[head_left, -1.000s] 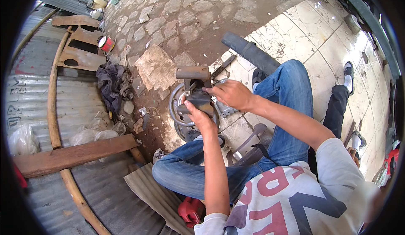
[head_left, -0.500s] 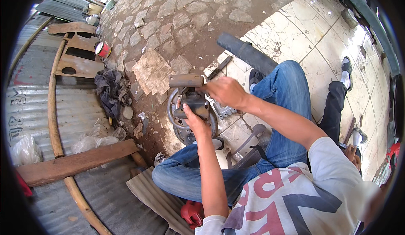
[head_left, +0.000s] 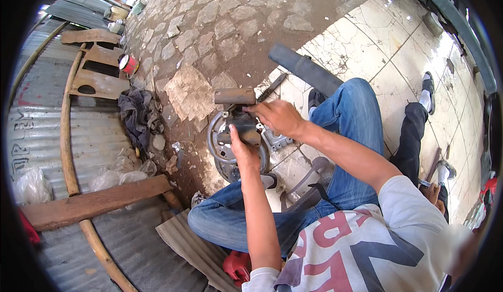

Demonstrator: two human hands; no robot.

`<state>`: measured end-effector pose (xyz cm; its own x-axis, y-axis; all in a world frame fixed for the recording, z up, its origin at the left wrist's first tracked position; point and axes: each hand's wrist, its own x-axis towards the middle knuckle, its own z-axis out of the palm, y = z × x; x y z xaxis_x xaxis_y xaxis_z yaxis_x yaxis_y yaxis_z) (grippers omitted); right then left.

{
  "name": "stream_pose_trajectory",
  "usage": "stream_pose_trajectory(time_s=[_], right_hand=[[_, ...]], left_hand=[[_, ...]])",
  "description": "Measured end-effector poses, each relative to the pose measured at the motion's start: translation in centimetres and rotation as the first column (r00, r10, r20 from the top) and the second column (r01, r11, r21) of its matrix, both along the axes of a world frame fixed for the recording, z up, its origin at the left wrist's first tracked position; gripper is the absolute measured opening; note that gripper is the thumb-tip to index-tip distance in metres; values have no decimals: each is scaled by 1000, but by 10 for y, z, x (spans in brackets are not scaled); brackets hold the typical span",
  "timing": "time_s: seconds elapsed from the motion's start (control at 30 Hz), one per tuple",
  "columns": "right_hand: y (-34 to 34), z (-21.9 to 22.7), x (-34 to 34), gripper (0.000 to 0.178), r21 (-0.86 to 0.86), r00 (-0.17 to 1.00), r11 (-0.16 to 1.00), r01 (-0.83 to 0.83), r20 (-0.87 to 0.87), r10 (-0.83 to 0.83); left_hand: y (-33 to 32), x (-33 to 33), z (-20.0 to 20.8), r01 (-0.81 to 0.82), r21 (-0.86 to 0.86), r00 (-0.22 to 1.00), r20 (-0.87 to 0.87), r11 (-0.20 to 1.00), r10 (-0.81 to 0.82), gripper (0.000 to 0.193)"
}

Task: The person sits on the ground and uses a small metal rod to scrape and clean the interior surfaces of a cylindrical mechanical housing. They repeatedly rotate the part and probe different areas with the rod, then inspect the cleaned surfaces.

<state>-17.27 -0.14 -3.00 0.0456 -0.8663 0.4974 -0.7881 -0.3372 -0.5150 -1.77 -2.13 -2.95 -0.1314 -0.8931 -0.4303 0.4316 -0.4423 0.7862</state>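
Observation:
A dark metal part (head_left: 245, 125), rounded and grimy, is gripped from below by my left hand (head_left: 243, 148), its thumb laid along the side. Just beyond it is a brown, rust-toned cylinder (head_left: 234, 95), lying crosswise; whether the two are one piece I cannot tell. My right hand (head_left: 277, 116) is closed, its fingertips pinched at the gap between cylinder and dark part. What those fingers hold, if anything, is hidden. Underneath, a round metal piece with a grey ring (head_left: 212, 140) rests on the ground, partly covered by my left hand and the part.
Right of the ring lies a silver metal casting (head_left: 277, 139). Farther off are a dark brush-like tool (head_left: 271, 86) and a black tube (head_left: 306, 69). A flattened brown sheet (head_left: 189, 92) lies ahead. Corrugated metal and a wooden plank (head_left: 99, 204) flank my left. Another person's leg (head_left: 411, 135) is at right.
The brown cylinder and dark part have shifted slightly right. My right hand has moved a little nearer me, its fingertips now just below the cylinder's right end.

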Motion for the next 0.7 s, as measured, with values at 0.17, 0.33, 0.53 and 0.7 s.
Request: stream_pose_trajectory(time_s=[0.17,0.33,0.53,0.7], right_hand=[[-8,-3,-19,33,-14,999,1000,-18,-46,18],[4,-11,-4,43,0,999,1000,-3,-37,3],[4,-9,-6,43,-42,999,999,32,5,-31],[-7,0,-19,41,-72,999,997,36,-8,-36]], left_hand=[[-9,-10,4,-26,12,1000,-8,1000,27,51],[-9,-19,12,-86,1,996,18,996,86,51],[-8,-33,21,-247,49,957,170,968,236,49],[-9,-32,28,-281,66,941,213,957,262,47]])
